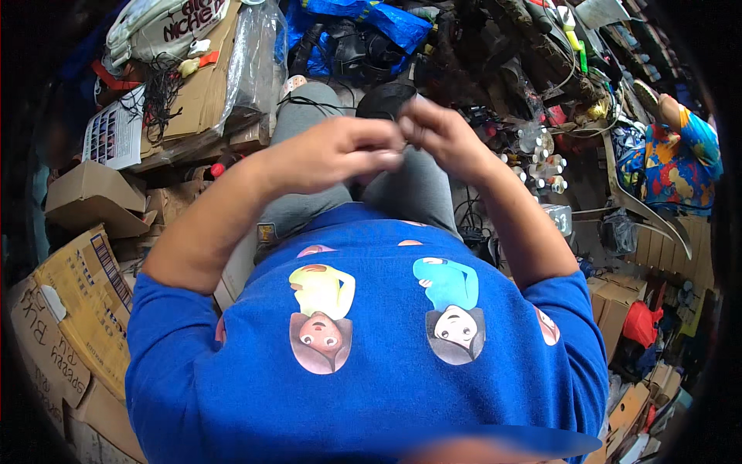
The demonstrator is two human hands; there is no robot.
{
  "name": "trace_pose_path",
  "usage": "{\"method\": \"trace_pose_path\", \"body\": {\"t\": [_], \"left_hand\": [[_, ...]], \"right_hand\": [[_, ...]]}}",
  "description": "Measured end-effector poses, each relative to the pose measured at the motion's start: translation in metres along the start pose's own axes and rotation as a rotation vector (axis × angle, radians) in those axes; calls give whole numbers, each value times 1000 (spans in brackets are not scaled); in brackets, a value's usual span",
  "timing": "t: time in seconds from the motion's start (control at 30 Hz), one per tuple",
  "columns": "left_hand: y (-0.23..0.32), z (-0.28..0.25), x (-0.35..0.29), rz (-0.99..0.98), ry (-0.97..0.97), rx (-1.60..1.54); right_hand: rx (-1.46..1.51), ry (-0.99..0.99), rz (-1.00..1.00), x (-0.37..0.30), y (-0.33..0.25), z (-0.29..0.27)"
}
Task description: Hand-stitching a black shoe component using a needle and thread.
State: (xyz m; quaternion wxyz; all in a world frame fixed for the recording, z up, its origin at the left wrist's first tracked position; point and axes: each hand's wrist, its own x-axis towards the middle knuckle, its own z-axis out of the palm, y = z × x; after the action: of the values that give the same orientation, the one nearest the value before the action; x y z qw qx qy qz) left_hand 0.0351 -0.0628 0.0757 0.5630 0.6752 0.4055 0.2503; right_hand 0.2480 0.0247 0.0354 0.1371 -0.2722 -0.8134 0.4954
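Both hands meet over the knees: left hand (340, 151) curled, right hand (437, 131) pinched, fingertips closed together on a small black part (386, 99), mostly hidden. Boxes (73, 309) left, bottles (541, 162) right.

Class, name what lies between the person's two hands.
In the head view, a small dark round object sits between the left hand and right hand, pinched by their fingers.

Cluttered workshop floor (587, 193), flattened cardboard boxes (73, 317) stacked down-left of the meeting hands (386, 143), small white bottles (545, 166) clustered right of them, blue bag (363, 19) beyond them, red bag (641, 321) lower right.
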Motion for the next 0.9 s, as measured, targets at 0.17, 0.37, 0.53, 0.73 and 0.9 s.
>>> {"method": "trace_pose_path", "body": {"t": [0.17,0.37,0.53,0.73,0.9], "left_hand": [[-75,-132,-120,-139,709,916],[-16,-300,-365,-852,1308,1576],[-55,-148,-143,-172,1046,873],[-73,-7,-4,99,496,702],[-74,-28,-16,-263,285,447]], "right_hand": [[-362,233,441,-103,88,-64],[-790,593,1088,-350,204,-202],[-665,402,968,-253,198,-135],[232,177,367,-65,66,-3],[165,89,443,-42,63,-7]]}}
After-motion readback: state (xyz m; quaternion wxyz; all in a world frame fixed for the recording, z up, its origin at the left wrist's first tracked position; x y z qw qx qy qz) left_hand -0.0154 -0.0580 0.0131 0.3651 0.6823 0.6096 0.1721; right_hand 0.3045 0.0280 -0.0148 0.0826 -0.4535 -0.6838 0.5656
